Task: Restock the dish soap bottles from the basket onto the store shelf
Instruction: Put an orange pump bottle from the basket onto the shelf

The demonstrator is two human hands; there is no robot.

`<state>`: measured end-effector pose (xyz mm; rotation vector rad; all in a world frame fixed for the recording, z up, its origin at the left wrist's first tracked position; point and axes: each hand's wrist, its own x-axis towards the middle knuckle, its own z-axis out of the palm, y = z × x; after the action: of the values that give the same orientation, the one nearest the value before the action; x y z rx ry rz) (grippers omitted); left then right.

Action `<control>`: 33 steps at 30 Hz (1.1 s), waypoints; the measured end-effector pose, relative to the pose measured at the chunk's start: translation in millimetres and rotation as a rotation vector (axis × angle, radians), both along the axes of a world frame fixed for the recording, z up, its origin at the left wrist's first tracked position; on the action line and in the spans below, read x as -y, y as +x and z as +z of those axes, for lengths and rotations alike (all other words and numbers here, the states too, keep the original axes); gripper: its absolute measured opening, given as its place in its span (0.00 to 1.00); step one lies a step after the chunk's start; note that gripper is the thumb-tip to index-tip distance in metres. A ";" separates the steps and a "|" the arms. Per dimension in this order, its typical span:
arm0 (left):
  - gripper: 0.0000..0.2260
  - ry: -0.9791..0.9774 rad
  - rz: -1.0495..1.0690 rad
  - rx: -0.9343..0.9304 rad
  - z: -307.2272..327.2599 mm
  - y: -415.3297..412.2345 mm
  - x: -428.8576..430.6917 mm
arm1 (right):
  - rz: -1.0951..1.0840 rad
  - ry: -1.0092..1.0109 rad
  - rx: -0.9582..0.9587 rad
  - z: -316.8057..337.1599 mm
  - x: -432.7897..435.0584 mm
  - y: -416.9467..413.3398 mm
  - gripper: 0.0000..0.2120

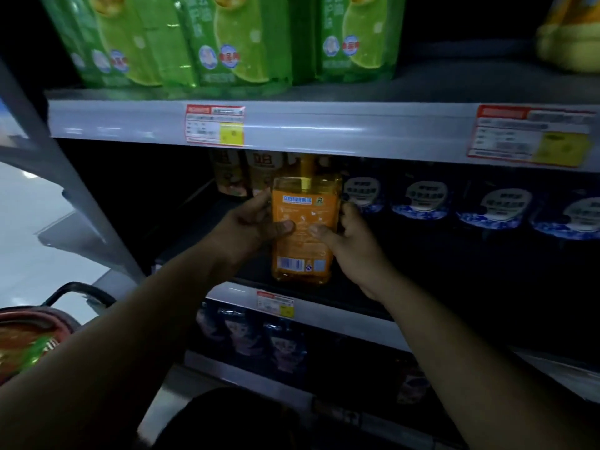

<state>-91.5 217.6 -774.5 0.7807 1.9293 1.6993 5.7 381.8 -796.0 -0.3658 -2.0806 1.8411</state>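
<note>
An orange dish soap bottle [303,228] stands upright at the front edge of the middle shelf [324,297], its back label and barcode facing me. My left hand [250,225] grips its left side, thumb across the label. My right hand [349,241] grips its right side, thumb on the label too. Behind it stand two more orange bottles [246,172] in the dark. The red basket [29,329] with a black handle sits at the lower left, holding something green and orange.
Green soap bottles [227,43] fill the top shelf, and a yellow bottle [568,37] stands at its far right. Dark blue-capped bottles [422,203] line the middle shelf to the right. Dark pouches [259,336] fill the shelf below. A grey upright [65,177] frames the left side.
</note>
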 end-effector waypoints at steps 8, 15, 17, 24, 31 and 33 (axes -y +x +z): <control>0.20 -0.013 0.128 -0.181 -11.9 -50.5 72.5 | -0.035 0.094 -0.063 -14.1 81.9 -71.2 0.30; 0.08 -0.109 0.431 -0.220 -44.5 -52.1 96.2 | -0.076 0.129 0.096 -21.9 115.4 -101.4 0.17; 0.09 -0.142 0.394 -0.218 -50.4 -50.8 100.4 | -0.068 0.053 0.139 -32.5 118.6 -98.2 0.12; 0.19 -0.120 0.353 -0.116 -66.9 -90.6 109.5 | 0.028 0.039 0.094 -53.7 137.5 -124.6 0.25; 0.21 0.004 0.432 0.075 -74.1 -145.1 105.3 | -0.093 -0.353 0.137 -63.2 138.2 -182.9 0.22; 0.22 0.011 0.404 0.104 -76.7 -157.1 103.8 | -0.111 -0.367 0.152 -68.0 136.6 -193.7 0.22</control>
<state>-248.6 113.8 -851.2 0.3072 2.1084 1.9343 -188.0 245.2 -863.9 -0.7170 -1.7628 2.1828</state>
